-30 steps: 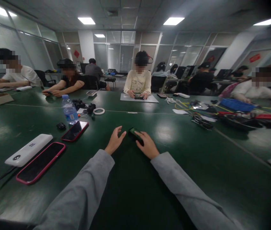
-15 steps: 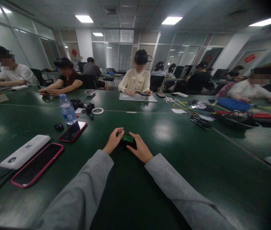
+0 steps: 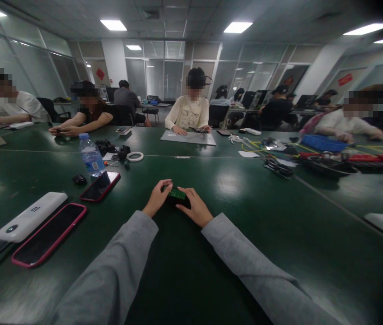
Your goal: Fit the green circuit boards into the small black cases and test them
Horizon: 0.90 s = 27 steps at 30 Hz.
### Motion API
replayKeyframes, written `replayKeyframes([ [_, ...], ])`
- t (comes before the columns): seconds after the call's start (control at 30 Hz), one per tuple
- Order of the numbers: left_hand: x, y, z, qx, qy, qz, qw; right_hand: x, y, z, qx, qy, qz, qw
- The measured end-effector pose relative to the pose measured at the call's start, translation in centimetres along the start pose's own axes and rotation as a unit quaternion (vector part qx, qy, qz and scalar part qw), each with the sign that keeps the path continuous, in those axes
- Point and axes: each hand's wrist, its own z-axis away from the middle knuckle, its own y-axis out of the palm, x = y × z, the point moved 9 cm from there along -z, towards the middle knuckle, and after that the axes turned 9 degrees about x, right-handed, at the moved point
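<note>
Between my two hands is a small dark block with a green circuit board (image 3: 177,193) on its upper face, over the green table (image 3: 245,216). My left hand (image 3: 157,197) grips its left end, thumb near the board's edge and fingers curled behind. My right hand (image 3: 196,207) closes on the right end, index finger along the far side and thumb at the near side. The block's underside is dark, and whether it touches the table I cannot tell. Grey sleeves cover both of my forearms.
Left of my hands lie a pink-edged phone (image 3: 49,235), a white power bank (image 3: 30,216), another phone (image 3: 100,186), a black case (image 3: 79,179) and a water bottle (image 3: 91,155). A tape roll (image 3: 135,156) lies farther back. At right are cables, a blue tray (image 3: 324,143) and several people around.
The whole view has shifted slightly, so most things appear a little farther left. My hands keep their hold on the circuit board block, with hardly any change of grip.
</note>
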Motion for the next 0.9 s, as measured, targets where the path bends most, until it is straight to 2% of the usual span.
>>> replayKeyframes([
  [0.23,0.2,-0.1,-0.1,0.002,0.011,-0.042,0.999,-0.4,-0.2,0.1,-0.021,0.008,0.005,1.0],
  [0.57,0.5,-0.4,-0.4,0.009,0.028,-0.098,0.995,0.7,-0.7,0.2,-0.022,0.0,0.005,1.0],
  [0.9,-0.3,0.1,-0.3,0.024,0.042,-0.129,0.99,0.8,-0.5,0.2,-0.013,-0.014,0.018,1.0],
])
